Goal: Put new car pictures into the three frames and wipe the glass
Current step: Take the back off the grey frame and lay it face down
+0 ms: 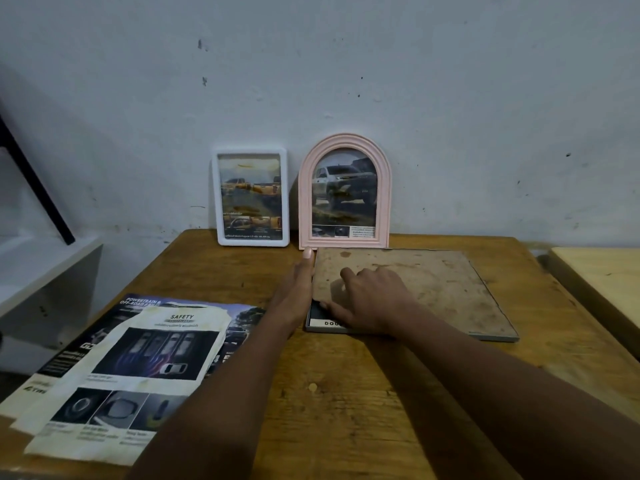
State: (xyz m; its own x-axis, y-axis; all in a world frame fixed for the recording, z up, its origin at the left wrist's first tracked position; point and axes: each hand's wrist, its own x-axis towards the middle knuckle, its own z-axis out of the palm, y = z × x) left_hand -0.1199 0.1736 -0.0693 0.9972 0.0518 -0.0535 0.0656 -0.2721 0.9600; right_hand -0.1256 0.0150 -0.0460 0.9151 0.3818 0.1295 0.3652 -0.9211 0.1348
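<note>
On the wooden surface [346, 393] a grey frame [498, 336] lies face down, its brown backing board [433, 289] turned upward and stained in patches. At the near left corner of that frame the board sits a little off, and a strip of a dark printed sheet [323, 317] with white lettering shows beneath it. The person's left hand [299, 289] is stretched out flat along the frame's left edge, fingers straight and together, the fingertip reaching almost to the foot of the pink arched frame [344, 192]; its grip is open, pressed against the edge rather than holding anything. The right hand [367, 299] rests on the backing board near that left corner, fingers curled down onto the board and the thumb at the exposed corner; the grip is loose and not closed around anything, only pressing on the board. Behind the hands, two frames stand propped against the pale wall [346, 64]: a white rectangular frame [251, 197] on the left with an orange truck picture inside, and just beside it the pink arched one holding a picture of a grey pickup. To the left on the surface lie loose car brochure pages [138, 368], overlapping, the top one headed "SAFETY". A white shelf [41, 268] stands off to the far left.
</note>
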